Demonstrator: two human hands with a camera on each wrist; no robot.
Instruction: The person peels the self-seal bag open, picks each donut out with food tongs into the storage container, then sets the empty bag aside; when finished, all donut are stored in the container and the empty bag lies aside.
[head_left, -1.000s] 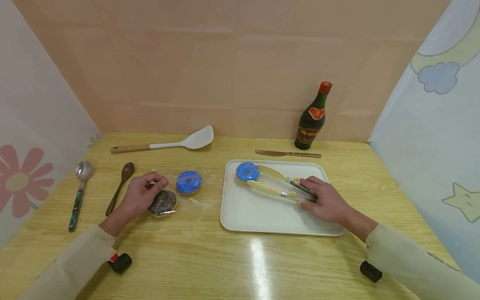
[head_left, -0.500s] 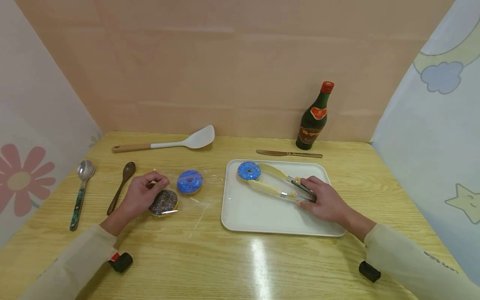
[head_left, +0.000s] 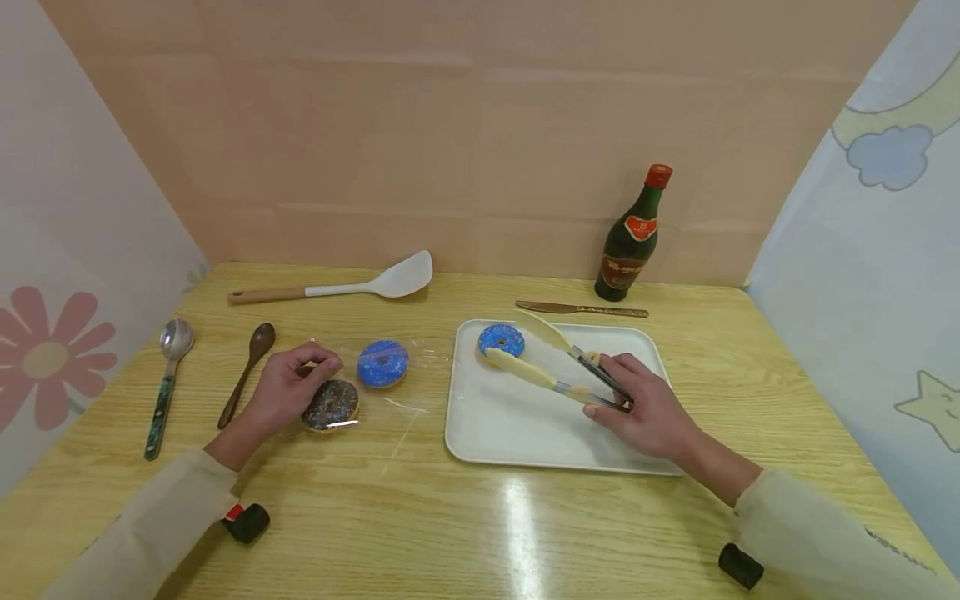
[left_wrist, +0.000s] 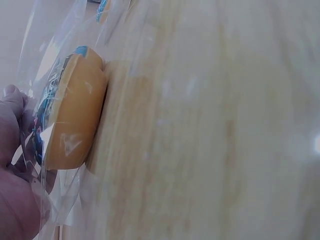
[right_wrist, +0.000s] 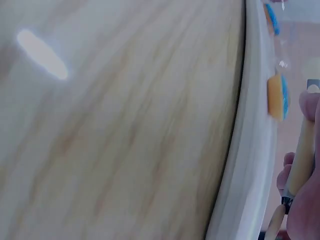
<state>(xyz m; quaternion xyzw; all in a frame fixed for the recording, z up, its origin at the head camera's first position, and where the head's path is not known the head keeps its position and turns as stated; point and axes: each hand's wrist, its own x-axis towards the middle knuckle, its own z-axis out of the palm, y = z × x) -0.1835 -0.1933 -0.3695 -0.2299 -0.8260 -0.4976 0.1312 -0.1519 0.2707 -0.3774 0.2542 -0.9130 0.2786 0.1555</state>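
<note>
My left hand pinches the edge of a clear plastic bag; inside it lie a chocolate donut, just beside the fingers, and a blue donut. In the left wrist view the plastic runs over the donut's orange side. My right hand grips cream-tipped metal tongs above the white tray. The tongs' tips are spread and hold nothing, over and beside another blue donut that lies at the tray's back left.
A silver spoon and a brown wooden spoon lie at the left. Behind are a white spatula, a bronze knife and an upright green bottle. A bare table strip runs along the front.
The tongs have lifted and shifted off the tray's blue donut, which stays on the tray. The left hand keeps its pinch on the bag; the whole head view has drifted slightly.
</note>
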